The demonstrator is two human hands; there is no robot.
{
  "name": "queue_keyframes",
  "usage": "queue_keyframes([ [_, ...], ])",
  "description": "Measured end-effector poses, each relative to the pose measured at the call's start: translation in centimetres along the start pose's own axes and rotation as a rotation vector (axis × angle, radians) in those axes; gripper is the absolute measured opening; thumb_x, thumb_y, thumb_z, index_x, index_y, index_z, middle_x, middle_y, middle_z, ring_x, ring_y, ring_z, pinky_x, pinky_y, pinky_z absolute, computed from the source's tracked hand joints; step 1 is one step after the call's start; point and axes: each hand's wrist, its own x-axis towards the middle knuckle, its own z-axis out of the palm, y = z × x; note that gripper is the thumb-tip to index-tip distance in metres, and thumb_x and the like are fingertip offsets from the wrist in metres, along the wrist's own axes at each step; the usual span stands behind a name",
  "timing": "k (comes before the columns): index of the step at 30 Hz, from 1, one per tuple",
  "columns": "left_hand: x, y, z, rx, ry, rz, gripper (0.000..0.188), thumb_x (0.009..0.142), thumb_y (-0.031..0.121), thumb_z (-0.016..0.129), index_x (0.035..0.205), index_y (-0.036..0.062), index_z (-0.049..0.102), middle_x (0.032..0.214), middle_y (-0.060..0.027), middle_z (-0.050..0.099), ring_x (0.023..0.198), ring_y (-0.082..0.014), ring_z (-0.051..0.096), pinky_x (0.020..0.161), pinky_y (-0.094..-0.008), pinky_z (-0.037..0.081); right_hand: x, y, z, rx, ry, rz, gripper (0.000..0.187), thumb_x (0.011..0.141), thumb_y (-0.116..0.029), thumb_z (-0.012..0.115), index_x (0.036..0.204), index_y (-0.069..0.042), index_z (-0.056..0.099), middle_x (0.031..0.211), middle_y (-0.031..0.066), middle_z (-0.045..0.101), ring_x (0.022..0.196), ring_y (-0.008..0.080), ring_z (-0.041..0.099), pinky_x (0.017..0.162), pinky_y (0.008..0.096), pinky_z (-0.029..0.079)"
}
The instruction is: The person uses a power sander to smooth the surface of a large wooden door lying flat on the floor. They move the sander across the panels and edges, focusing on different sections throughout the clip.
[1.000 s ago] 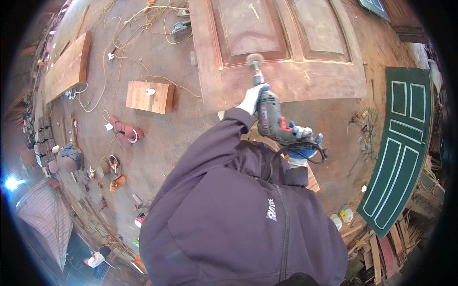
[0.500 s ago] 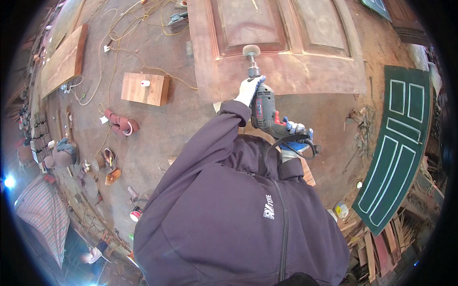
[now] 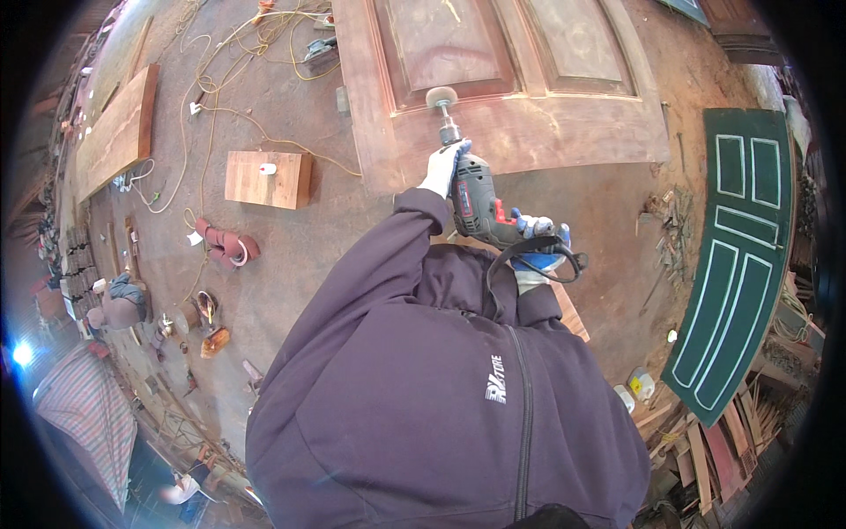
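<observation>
A grey and black power drill (image 3: 477, 198) with red accents is held across in front of me by both hands. My left hand (image 3: 444, 167), in a white and blue work glove, wraps the drill's front body just behind the chuck. Round the rear handle closes my right hand (image 3: 542, 238), gloved the same way, with the black cord looping beside it. In the chuck sits a round sanding head (image 3: 441, 96). It is over the moulded edge of a recessed panel on a brown wooden door (image 3: 564, 132); whether it touches the wood I cannot tell.
Left of the door lies a wooden block (image 3: 256, 181) with a small white object on top. Yellow cords (image 3: 256, 123) snake over the floor past a roll of reddish sandpaper (image 3: 227, 242). A green panelled door (image 3: 736, 264) lies at right, above scrap wood strips (image 3: 714, 458).
The drill and both hands have shifted slightly left in the view, and the sanding head has moved left along the panel's lower edge. The whole scene is slightly shifted too.
</observation>
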Motion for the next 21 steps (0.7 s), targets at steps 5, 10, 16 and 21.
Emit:
queue_keyframes([
  [5,-0.1,0.1,0.0,-0.023,0.023,0.005,0.021,0.079,0.025,0.072,0.085,0.0057,0.065,0.071,-0.0037,0.062,0.057,-0.0138,0.057,0.054,-0.0298,0.046,0.3,0.0,-0.7,-0.01,0.019,0.008,0.053,0.087,-0.051,0.039,0.066,-0.006,0.056,0.061,0.0118,0.051,0.069,0.0301,0.048,0.104,0.0485,0.027],
  [10,-0.1,0.0,0.0,-0.055,-0.018,-0.058,0.021,0.078,0.025,0.072,0.083,0.0063,0.064,0.069,-0.0043,0.062,0.055,-0.0146,0.057,0.054,-0.03,0.046,0.2,-0.3,0.4,-0.032,0.097,-0.003,0.05,0.086,-0.051,0.039,0.064,-0.008,0.054,0.058,0.0102,0.048,0.065,0.0279,0.045,0.099,0.0472,0.03],
  [16,0.0,0.1,2.3,0.034,-0.024,-0.084,0.019,0.079,0.024,0.071,0.083,0.0069,0.064,0.066,-0.004,0.062,0.054,-0.0149,0.057,0.053,-0.0299,0.046,0.2,-0.8,0.1,-0.047,0.092,-0.073,0.048,0.086,-0.05,0.039,0.061,-0.01,0.05,0.056,0.0084,0.045,0.063,0.025,0.044,0.098,0.0473,0.031],
  [21,0.1,0.9,3.2,-0.023,-0.128,-0.093,0.017,0.08,0.022,0.07,0.082,0.0066,0.065,0.066,-0.0043,0.062,0.054,-0.0155,0.057,0.054,-0.0297,0.046,-0.5,0.1,1.0,-0.06,0.088,-0.099,0.049,0.087,-0.049,0.038,0.066,-0.008,0.054,0.059,0.0093,0.048,0.068,0.0255,0.047,0.102,0.0456,0.029],
])
